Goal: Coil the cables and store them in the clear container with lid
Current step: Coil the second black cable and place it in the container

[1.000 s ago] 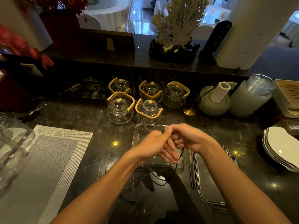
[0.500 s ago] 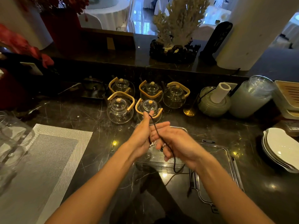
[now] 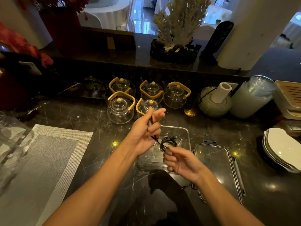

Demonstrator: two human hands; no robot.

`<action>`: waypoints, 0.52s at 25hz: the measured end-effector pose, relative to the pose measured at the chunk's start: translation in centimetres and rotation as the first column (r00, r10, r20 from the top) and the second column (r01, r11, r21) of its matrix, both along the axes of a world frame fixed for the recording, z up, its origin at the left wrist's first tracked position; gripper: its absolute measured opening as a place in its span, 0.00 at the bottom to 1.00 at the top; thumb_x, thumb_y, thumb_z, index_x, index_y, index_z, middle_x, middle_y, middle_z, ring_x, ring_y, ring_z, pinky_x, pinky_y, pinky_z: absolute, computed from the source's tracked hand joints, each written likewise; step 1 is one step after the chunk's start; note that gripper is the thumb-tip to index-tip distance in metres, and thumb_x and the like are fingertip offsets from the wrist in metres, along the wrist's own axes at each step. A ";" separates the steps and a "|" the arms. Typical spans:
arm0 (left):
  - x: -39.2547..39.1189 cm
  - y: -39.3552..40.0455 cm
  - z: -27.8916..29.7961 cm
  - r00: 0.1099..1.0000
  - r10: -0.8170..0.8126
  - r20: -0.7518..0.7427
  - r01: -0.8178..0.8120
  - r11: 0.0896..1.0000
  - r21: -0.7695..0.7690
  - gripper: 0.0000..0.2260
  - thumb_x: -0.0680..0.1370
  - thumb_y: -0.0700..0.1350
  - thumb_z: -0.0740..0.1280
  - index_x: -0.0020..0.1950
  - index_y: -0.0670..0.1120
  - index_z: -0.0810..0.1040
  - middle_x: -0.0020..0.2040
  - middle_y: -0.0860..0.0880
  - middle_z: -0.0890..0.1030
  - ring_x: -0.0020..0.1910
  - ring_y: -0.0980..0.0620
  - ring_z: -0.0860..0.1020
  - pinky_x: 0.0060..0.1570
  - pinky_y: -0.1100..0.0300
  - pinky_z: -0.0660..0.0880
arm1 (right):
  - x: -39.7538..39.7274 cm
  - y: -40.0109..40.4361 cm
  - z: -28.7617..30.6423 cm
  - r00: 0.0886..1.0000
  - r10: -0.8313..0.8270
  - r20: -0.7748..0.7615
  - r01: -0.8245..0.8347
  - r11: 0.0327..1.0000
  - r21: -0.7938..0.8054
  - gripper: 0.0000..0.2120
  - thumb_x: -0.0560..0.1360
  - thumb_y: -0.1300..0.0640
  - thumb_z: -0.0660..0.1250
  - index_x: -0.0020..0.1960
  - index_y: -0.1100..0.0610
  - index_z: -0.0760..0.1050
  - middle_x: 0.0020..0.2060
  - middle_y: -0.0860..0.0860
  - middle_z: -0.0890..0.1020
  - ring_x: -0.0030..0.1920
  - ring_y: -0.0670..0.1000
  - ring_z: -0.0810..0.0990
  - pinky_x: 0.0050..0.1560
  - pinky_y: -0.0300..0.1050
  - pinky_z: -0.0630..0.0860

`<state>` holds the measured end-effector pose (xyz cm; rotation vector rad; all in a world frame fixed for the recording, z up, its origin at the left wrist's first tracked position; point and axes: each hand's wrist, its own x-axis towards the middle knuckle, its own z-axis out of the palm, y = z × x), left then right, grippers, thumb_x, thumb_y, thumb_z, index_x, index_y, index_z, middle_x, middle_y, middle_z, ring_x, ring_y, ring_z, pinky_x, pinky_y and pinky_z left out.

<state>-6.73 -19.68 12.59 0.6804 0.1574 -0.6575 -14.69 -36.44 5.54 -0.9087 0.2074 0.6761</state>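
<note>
So since half a second back the hands have pulled apart: the right hand (image 3: 182, 160) dropped toward the near side and the thin black cable (image 3: 168, 142) now shows as a small bundle of loops instead of one strand strung between them.

That coil hangs over the clear rectangular plastic container (image 3: 184, 131), about mid-bench, and the right hand pinches its near edge with thumb and fingertips, other fingers loosely curled. A short stretch of the cable runs up from the coil into the left hand (image 3: 146, 128), which grips it in curled fingers while the index finger and thumb stick out toward the far edge. Can't tell if the coil touches the container floor or floats just above it.

Just to the right of the container, the clear rectangular lid with clips (image 3: 216, 167) lies flat on the dark marble bench (image 3: 81, 115). Behind the hands, toward the far edge, sit five glass teapots with bamboo handles (image 3: 120, 110). A grey woven placemat (image 3: 45, 159) covers the near left corner, and a stack of white plates (image 3: 283, 147) sits at the right edge.
</note>
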 end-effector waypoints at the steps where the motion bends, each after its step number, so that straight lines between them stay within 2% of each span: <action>1: 0.1 0.1 0.0 1.000 -0.018 0.009 0.018 0.999 -0.028 0.20 0.86 0.50 0.55 0.68 0.36 0.73 0.35 0.51 0.81 0.18 0.60 0.67 0.18 0.69 0.63 | 0.2 -0.6 -0.2 1.000 0.011 0.029 -0.011 1.000 0.000 0.14 0.75 0.50 0.75 0.41 0.57 0.74 0.31 0.51 0.70 0.32 0.49 0.72 0.39 0.45 0.78; 2: 0.0 0.2 -0.1 0.999 -0.038 0.029 0.039 0.999 -0.036 0.18 0.86 0.50 0.55 0.61 0.38 0.76 0.34 0.51 0.80 0.18 0.60 0.67 0.18 0.69 0.63 | 0.5 -1.0 -0.4 0.997 0.055 0.063 -0.047 0.990 -0.134 0.15 0.75 0.48 0.75 0.41 0.57 0.75 0.31 0.52 0.72 0.33 0.50 0.74 0.42 0.46 0.79; 3: -0.1 0.2 -0.2 0.996 -0.069 0.054 0.071 0.997 -0.024 0.15 0.85 0.51 0.56 0.54 0.41 0.76 0.32 0.51 0.79 0.18 0.60 0.68 0.19 0.69 0.64 | 1.0 -1.1 -0.3 0.984 0.145 0.103 -0.096 0.922 -0.376 0.18 0.75 0.44 0.74 0.39 0.57 0.75 0.30 0.53 0.74 0.32 0.52 0.75 0.43 0.46 0.79; 4: -0.2 0.2 -0.2 0.991 -0.110 0.077 0.111 0.994 0.004 0.14 0.85 0.51 0.58 0.48 0.43 0.75 0.30 0.51 0.78 0.19 0.60 0.69 0.19 0.69 0.65 | 1.6 -1.0 0.1 0.956 0.266 0.123 -0.132 0.766 -0.629 0.22 0.76 0.38 0.71 0.36 0.56 0.75 0.28 0.53 0.75 0.31 0.52 0.76 0.42 0.44 0.78; 5: -0.4 0.2 -0.2 0.984 -0.156 0.091 0.153 0.987 0.041 0.13 0.84 0.52 0.59 0.45 0.45 0.74 0.30 0.51 0.77 0.20 0.60 0.71 0.20 0.69 0.67 | 2.2 -0.9 0.6 0.933 0.340 0.120 -0.111 0.588 -0.801 0.26 0.75 0.34 0.68 0.32 0.55 0.73 0.25 0.52 0.74 0.29 0.52 0.75 0.39 0.40 0.76; 6: -0.6 0.2 -0.2 0.975 -0.199 0.097 0.190 0.977 0.093 0.13 0.83 0.52 0.60 0.44 0.45 0.74 0.30 0.50 0.78 0.21 0.59 0.73 0.21 0.68 0.69 | 2.9 -0.9 1.1 0.929 0.349 0.120 -0.060 0.465 -0.883 0.28 0.75 0.32 0.67 0.28 0.53 0.71 0.23 0.51 0.72 0.27 0.50 0.72 0.34 0.37 0.74; 7: -0.8 0.2 -0.4 0.966 -0.238 0.100 0.220 0.962 0.162 0.14 0.83 0.52 0.61 0.44 0.45 0.76 0.30 0.49 0.80 0.22 0.58 0.76 0.23 0.68 0.71 | 3.6 -1.0 1.7 0.941 0.309 0.136 -0.015 0.442 -0.897 0.28 0.74 0.32 0.67 0.26 0.51 0.69 0.22 0.50 0.70 0.25 0.49 0.69 0.30 0.38 0.71; 8: -1.0 0.2 -0.6 0.956 -0.277 0.098 0.248 0.939 0.239 0.14 0.83 0.52 0.61 0.46 0.44 0.77 0.32 0.48 0.82 0.24 0.57 0.78 0.24 0.68 0.73 | 4.3 -1.2 2.3 0.959 0.240 0.152 0.012 0.500 -0.866 0.27 0.75 0.35 0.69 0.25 0.50 0.68 0.22 0.48 0.67 0.24 0.48 0.65 0.28 0.40 0.67; 10: -1.4 0.2 -1.3 0.932 -0.356 0.061 0.313 0.881 0.356 0.16 0.84 0.53 0.59 0.51 0.42 0.79 0.37 0.44 0.85 0.28 0.55 0.82 0.26 0.67 0.76 | 5.3 -1.5 3.8 0.985 0.129 0.113 -0.012 0.712 -0.702 0.22 0.77 0.42 0.69 0.28 0.49 0.70 0.24 0.47 0.64 0.24 0.46 0.60 0.25 0.40 0.59; 11: -1.6 0.1 -1.9 0.922 -0.385 0.038 0.341 0.855 0.390 0.18 0.85 0.53 0.58 0.54 0.41 0.80 0.40 0.42 0.86 0.31 0.53 0.84 0.29 0.66 0.79 | 5.7 -1.5 4.7 0.990 0.116 0.085 -0.036 0.771 -0.636 0.21 0.79 0.45 0.68 0.30 0.50 0.71 0.24 0.47 0.64 0.24 0.46 0.59 0.25 0.39 0.58; 12: -1.8 -0.1 -2.5 0.915 -0.403 0.019 0.359 0.834 0.418 0.20 0.85 0.54 0.57 0.58 0.38 0.80 0.45 0.40 0.87 0.35 0.51 0.86 0.32 0.64 0.81 | 6.0 -1.4 5.5 0.987 0.138 0.082 -0.057 0.777 -0.627 0.20 0.80 0.47 0.66 0.32 0.52 0.73 0.24 0.48 0.66 0.24 0.46 0.61 0.25 0.38 0.59; 13: -2.0 -0.3 -3.1 0.913 -0.409 0.007 0.364 0.819 0.444 0.22 0.85 0.54 0.56 0.61 0.36 0.79 0.49 0.37 0.86 0.39 0.48 0.87 0.37 0.62 0.82 | 6.1 -1.2 6.1 0.979 0.179 0.102 -0.063 0.732 -0.678 0.19 0.81 0.49 0.64 0.33 0.54 0.75 0.25 0.49 0.69 0.24 0.46 0.64 0.26 0.39 0.61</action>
